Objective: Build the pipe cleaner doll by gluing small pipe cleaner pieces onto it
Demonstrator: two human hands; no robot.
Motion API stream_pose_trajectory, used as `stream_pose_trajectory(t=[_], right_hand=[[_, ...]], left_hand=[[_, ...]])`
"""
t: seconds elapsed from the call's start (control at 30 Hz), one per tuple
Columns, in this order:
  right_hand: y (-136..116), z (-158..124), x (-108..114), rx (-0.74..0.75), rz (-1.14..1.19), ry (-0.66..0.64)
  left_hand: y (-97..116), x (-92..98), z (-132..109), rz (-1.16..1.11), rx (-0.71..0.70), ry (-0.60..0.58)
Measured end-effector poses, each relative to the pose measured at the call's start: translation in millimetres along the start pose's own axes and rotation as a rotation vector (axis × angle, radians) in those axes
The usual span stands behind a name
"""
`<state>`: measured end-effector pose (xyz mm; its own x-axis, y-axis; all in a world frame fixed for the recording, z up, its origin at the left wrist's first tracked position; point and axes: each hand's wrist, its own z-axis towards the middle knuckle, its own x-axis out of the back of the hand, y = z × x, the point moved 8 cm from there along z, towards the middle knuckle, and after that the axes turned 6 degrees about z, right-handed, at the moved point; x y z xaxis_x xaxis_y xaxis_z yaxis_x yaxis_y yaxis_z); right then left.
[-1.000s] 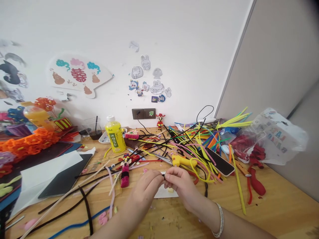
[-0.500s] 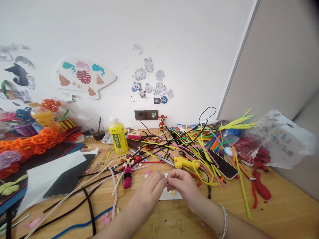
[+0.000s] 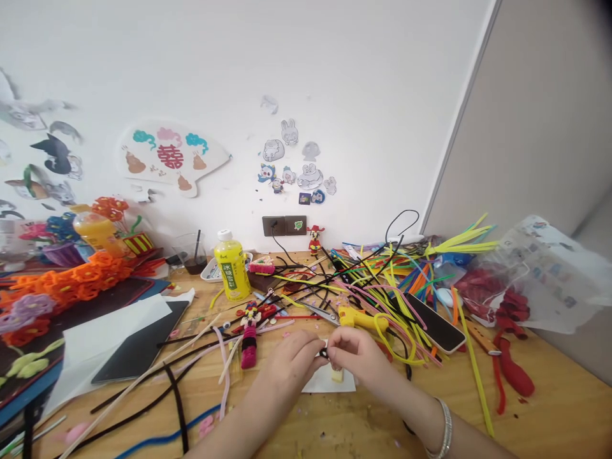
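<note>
Both hands are sitting slightly lower than a second ago. Over the desk, left hand and right hand are pinching a small black piece, grips closed, fingertips meeting at 12 o'clock of the white paper; keeping pinches close is steadying it.

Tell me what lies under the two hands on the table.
Under the left hand and right hand lies a white paper sheet with a small yellowish piece on it. The hands cover the sheet's upper part.
</note>
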<state>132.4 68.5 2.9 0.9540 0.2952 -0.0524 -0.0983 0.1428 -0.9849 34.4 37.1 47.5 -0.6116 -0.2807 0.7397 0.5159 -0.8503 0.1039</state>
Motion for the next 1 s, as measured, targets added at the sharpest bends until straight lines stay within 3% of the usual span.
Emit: stream_pose_trajectory(t=[0.2,0.53,0.83,1.0], right_hand=[[-2,-3,-2,-0.008,0.036,0.007],[5,-7,-3,-0.028,0.150,0.158],[10,-6,-1,-0.046,0.099,0.171],[0,-2,2,-0.005,-0.049,0.092]], left_hand=[[1,3.4,0,-0.066,0.000,0.021],[1,7.0,-3,-0.078,-0.006,0.073],[2,7.1,-1,-0.109,0.038,0.060],[2,3.8,0,-0.134,0.035,0.017]])
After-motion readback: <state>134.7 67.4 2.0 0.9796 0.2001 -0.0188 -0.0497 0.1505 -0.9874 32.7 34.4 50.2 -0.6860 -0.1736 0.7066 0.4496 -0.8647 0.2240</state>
